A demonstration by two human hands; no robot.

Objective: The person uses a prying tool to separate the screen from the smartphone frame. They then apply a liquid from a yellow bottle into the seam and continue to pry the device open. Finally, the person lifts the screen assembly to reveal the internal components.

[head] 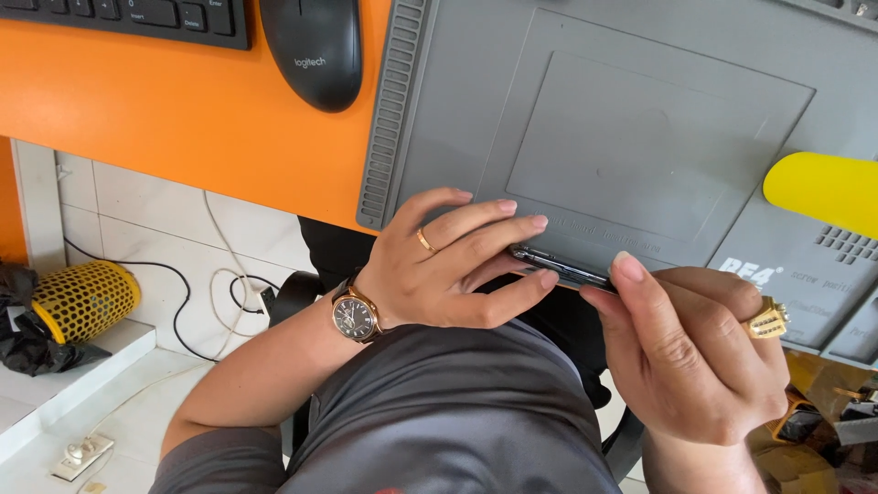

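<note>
You hold a thin dark phone (560,266) edge-on at the centre of the frame, just over the near edge of the grey work mat (457,110). Your left hand (448,265) comes in from the lower left and is wrapped round the phone's left end: the fingers (494,240) lie along its top and side, closed on it. Your right hand (695,348), at the lower right, pinches the phone's right end between thumb and forefinger, the other fingers curled in. A gold ring (425,241) sits on the left hand, a larger gold ring (768,320) on the right, and a wristwatch (355,316) with a dark dial on the left wrist.

The mat covers the upper right of the frame and lies on an orange desk (183,119). A black mouse (313,50) and the edge of a black keyboard (137,18) sit at the upper left. A yellow object (823,190) pokes in from the right edge. A yellow mesh cylinder (84,300) lies on the floor at the left.
</note>
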